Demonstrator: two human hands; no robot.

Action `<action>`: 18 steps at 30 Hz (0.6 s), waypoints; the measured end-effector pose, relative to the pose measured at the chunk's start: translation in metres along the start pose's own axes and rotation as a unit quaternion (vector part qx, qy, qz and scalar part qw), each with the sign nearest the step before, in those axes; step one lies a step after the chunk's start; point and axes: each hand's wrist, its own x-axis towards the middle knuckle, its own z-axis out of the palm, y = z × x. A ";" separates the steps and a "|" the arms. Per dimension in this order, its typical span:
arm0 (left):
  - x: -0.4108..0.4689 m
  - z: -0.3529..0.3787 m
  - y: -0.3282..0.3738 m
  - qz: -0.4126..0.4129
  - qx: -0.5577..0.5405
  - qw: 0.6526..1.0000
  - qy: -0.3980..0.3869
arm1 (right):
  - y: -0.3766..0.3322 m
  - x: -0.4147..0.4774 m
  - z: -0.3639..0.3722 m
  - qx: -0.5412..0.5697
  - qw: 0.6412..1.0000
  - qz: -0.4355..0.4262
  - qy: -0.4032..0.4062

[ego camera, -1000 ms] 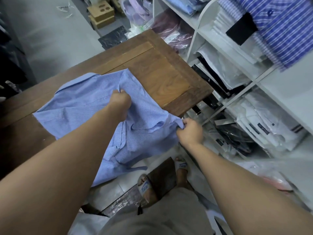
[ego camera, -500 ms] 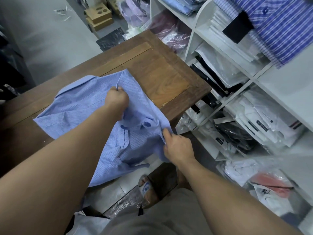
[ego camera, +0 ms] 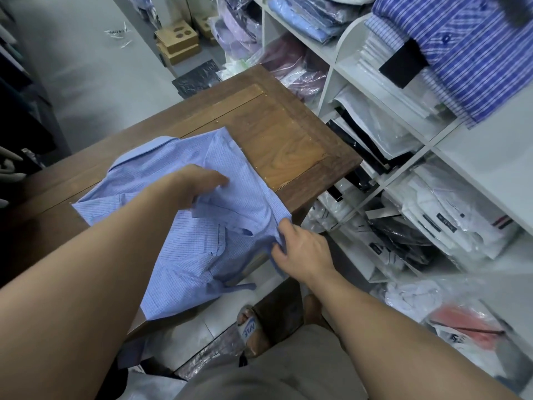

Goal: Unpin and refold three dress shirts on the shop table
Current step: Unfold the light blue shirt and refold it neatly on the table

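L hand (ego camera: 199, 183) has unfisted, fingers (ego camera: 219, 180) prob. flat on shirt (ego camera: 184, 241) (blurred), R hand (ego camera: 302, 251) pinches it by desk (ego camera: 288, 140) corner: refold starting.

We stand on a grey floor (ego camera: 95, 82) between a dark wooden surface (ego camera: 288, 140) and white shelves (ego camera: 490, 168) of bagged shirts (ego camera: 450, 215).

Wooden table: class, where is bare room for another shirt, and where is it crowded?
Free: the panel of the wooden table between the blue checked shirt and the corner by the shelves; also the strip beyond the collar. Crowded: the near edge, where the shirt overhangs, the left hand rests on it and the right hand pinches its edge.
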 end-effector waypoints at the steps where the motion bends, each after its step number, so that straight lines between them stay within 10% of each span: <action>1: 0.002 0.000 -0.003 0.019 0.025 1.000 -0.004 | -0.001 0.001 0.000 0.004 1.000 -0.008 0.017; 18: 0.016 0.008 -0.027 0.087 0.159 0.971 0.156 | -0.008 0.030 -0.010 0.055 0.997 -0.016 0.055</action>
